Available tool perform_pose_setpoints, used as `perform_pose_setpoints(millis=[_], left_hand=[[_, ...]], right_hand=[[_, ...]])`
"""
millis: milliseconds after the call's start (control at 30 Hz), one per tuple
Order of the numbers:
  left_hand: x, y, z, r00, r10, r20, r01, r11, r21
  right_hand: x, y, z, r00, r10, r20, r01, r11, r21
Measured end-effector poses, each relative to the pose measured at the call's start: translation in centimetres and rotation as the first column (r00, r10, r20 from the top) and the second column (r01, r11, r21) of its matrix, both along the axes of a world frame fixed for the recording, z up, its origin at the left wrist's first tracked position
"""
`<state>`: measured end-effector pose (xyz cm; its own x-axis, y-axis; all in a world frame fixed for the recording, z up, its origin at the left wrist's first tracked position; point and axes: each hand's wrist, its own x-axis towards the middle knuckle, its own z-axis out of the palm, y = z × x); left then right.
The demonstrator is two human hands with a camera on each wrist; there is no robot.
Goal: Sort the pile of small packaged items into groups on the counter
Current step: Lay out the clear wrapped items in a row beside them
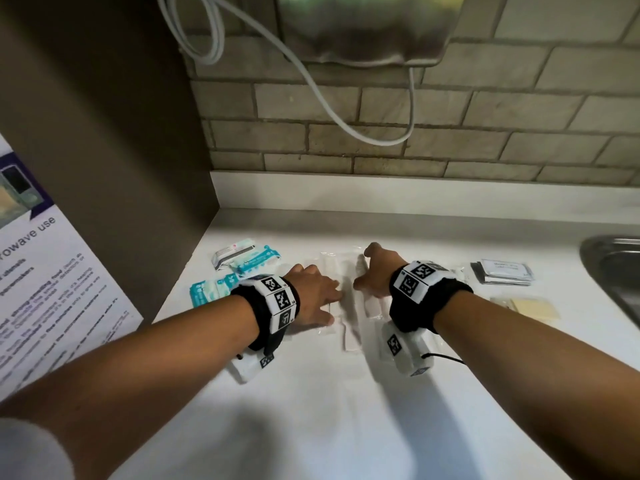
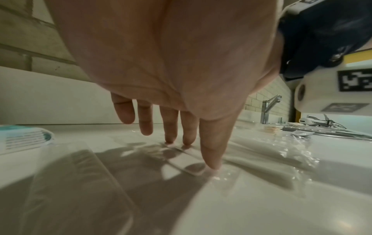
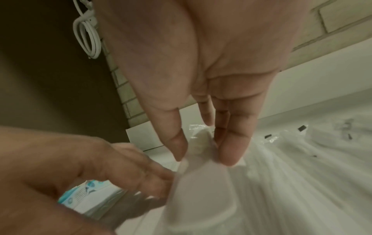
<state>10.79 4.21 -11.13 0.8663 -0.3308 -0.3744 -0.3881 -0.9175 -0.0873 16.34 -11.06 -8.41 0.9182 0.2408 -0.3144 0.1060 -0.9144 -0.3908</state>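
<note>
A spread of clear plastic packets (image 1: pixel 350 329) with pale strips inside lies mid-counter between my hands. My left hand (image 1: pixel 329 303) presses flat on one clear packet (image 2: pixel 187 164), fingers straight, thumb tip and two fingertips (image 2: pixel 170 139) touching it. My right hand (image 1: pixel 363 275) pinches the end of a white-and-clear packet (image 3: pixel 201 190) between thumb (image 3: pixel 179 151) and fingers. The left hand (image 3: pixel 120 167) touches the same packet from the side. Teal-and-white packets (image 1: pixel 252 261) lie grouped at the left, with another (image 1: pixel 209 294) by my left wrist.
Black-and-silver sachets (image 1: pixel 505 271) are stacked at the right, beige flat packets (image 1: pixel 530 306) in front of them. A steel sink (image 1: pixel 616 268) lies beyond, with its tap (image 2: pixel 267 109). A brown cabinet side (image 1: pixel 138 133) bounds the left; a cable (image 1: pixel 346 109) hangs on the tiled wall.
</note>
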Motion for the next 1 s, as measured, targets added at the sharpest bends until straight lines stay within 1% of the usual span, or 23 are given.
perform_pose_setpoints(millis=[100, 233, 433, 533, 567, 633, 700, 767, 867, 933, 1000], left_hand=[[-0.5, 0.2, -0.2, 1.000, -0.006, 0.008, 0.006, 1.000, 0.002], [-0.8, 0.9, 0.0, 1.000, -0.004, -0.016, 0.004, 1.000, -0.012], [-1.2, 2.4, 0.5, 0.997, 0.082, -0.015, -0.082, 0.997, 0.018], [-1.3, 1.6, 0.7, 0.996, 0.048, 0.074, -0.044, 0.997, -0.056], [-1.3, 1.3, 0.8, 0.996, 0.047, 0.081, -0.040, 0.995, -0.089], [-1.4, 0.8, 0.6, 0.998, 0.036, 0.059, -0.030, 0.994, -0.101], [-1.3, 0.5, 0.1, 0.999, 0.018, 0.026, -0.017, 0.997, -0.070], [-1.2, 0.5, -0.3, 0.999, 0.012, 0.042, -0.009, 0.997, -0.081], [-0.9, 0.3, -0.6, 0.998, 0.021, 0.056, -0.015, 0.993, -0.114], [-0.6, 0.0, -0.7, 0.998, 0.061, 0.030, -0.057, 0.992, -0.111], [-0.2, -0.4, -0.5, 0.994, 0.106, 0.002, -0.105, 0.992, -0.074]], right_hand=[[-0.2, 0.3, 0.0, 0.999, 0.028, -0.017, -0.028, 1.000, -0.003], [-0.6, 0.7, -0.5, 0.997, 0.068, -0.041, -0.069, 0.998, -0.014], [-1.3, 1.4, -0.5, 0.995, 0.098, -0.017, -0.099, 0.995, -0.025], [-1.8, 1.6, -0.4, 0.992, 0.120, -0.025, -0.122, 0.988, -0.099], [-1.9, 1.7, -0.4, 0.991, 0.132, -0.034, -0.136, 0.980, -0.144], [-2.2, 1.8, -0.7, 0.990, 0.130, -0.048, -0.137, 0.966, -0.217], [-2.5, 1.7, -0.7, 0.988, 0.144, -0.058, -0.154, 0.951, -0.269], [-2.8, 1.5, -0.7, 0.982, 0.184, -0.047, -0.190, 0.939, -0.288], [-3.7, 1.0, -0.5, 0.964, 0.267, 0.008, -0.255, 0.927, -0.276], [-4.6, 0.7, -0.8, 0.951, 0.309, 0.012, -0.294, 0.915, -0.276], [-5.7, 0.4, -1.3, 0.938, 0.347, -0.021, -0.339, 0.899, -0.279]])
